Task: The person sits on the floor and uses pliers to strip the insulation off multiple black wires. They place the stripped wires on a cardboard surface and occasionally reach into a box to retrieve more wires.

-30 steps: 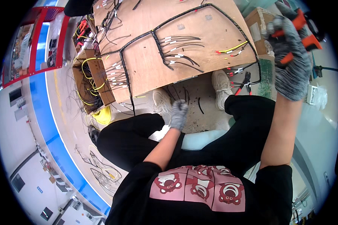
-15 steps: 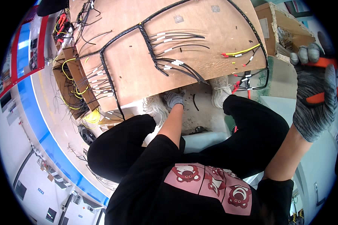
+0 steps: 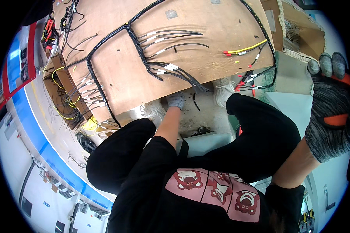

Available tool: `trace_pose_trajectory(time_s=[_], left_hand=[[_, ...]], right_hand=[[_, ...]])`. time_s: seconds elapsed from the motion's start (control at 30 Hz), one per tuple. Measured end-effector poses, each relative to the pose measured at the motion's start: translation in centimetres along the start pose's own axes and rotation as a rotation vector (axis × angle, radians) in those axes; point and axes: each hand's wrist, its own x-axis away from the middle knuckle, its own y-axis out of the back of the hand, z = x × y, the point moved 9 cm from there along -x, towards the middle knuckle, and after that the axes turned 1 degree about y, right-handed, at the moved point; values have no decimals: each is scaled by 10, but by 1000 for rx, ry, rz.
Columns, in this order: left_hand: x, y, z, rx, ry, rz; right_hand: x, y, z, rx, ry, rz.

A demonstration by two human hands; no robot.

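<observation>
My right hand (image 3: 328, 116), in a grey knit glove, is raised at the far right. It is closed around a hand tool with orange handles (image 3: 336, 120), whose working end is out of sight. My left hand (image 3: 176, 100), gloved too, reaches under the near edge of a wooden board (image 3: 221, 23); the board hides its fingers. A black wrapped wire harness (image 3: 99, 47) lies across the board. Its loose black wires (image 3: 175, 48) carry white labels, and a yellow wire (image 3: 247, 48) ends in a red tip.
Cardboard boxes with wires stand at the left (image 3: 60, 93) and the upper right (image 3: 305, 27) of the board. Bundles of white strands (image 3: 224, 91) hang below its front edge. A black wire offcut (image 3: 196, 101) lies on the floor between my knees.
The board and harness have shifted left and slightly up in view. My right hand has moved lower and farther right with the orange-handled tool. My left hand stays under the board's edge.
</observation>
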Motion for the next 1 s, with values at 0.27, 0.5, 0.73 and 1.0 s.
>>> trace_pose_trajectory(time_s=[0.27,0.5,0.73,1.0], left_hand=[[17,-25,-27,63,-104,541],[47,-30,-100,-58,-636,493],[45,-55,-105,-329,-605,529],[95,191,-79,113,-496,528]], right_hand=[[5,-1,4,-6,2,-11],[11,-3,6,-10,-5,-22],[13,-16,6,-102,-20,-16],[18,-51,30,-339,103,120]])
